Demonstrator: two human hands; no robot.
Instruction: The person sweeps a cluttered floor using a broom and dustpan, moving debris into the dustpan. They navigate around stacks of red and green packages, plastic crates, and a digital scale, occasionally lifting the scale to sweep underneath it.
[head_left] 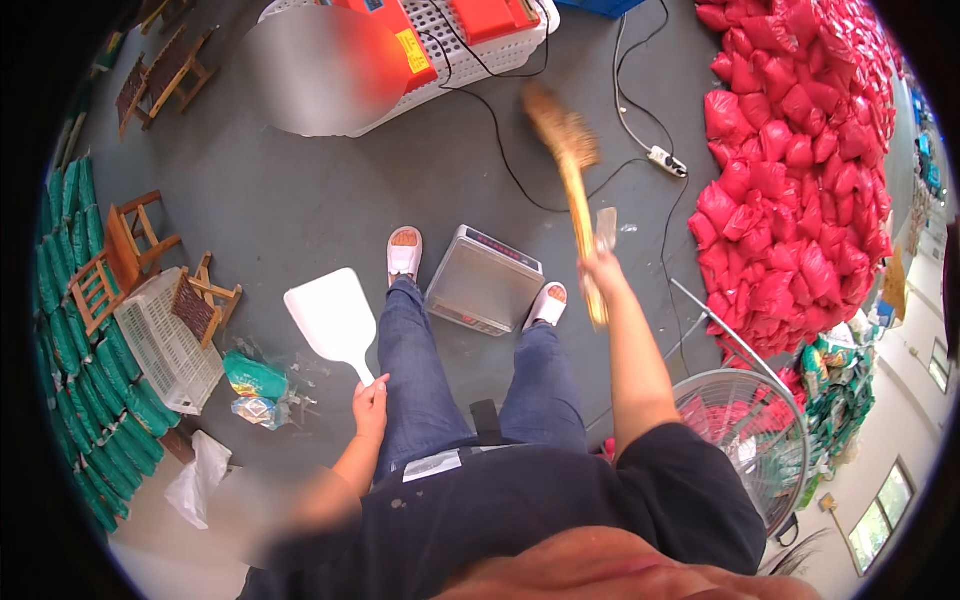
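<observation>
Standing on grey floor (440, 180) in pale slippers (404, 255) and blue jeans (412, 350), feet apart, with a flat silver scale (485, 285) between them.

Gripping a white scoop (335, 312) by the end of its handle with the left hand (370, 405), fingers folded round it. Holding it just beside the left leg, on the outer side, broad blade forward and slanted a little left. Cannot tell whether touching the floor.

Grasping a wooden-handled brush (576, 190) with the right hand (602, 273), fingers wrapped near the lower end. Pointing its bristles forward and slightly left, beyond the right foot; blurred at the head. Close by the right hand, a small pale flat piece (607, 224); cannot tell what kind, nor whether held.

Ahead: a white basket (515, 50) with red things (490, 18) in it, partly blurred out. To the right of that, a white power strip (667, 161) on the floor, among cables.

Along the right: a big heap of red bags (780, 180), with a round wire fan (745, 435) nearer in. Along the left: stacked green bags (75, 400), wooden chairs (125, 245), a white crate (165, 345), and a green packet (255, 377) on the floor.
</observation>
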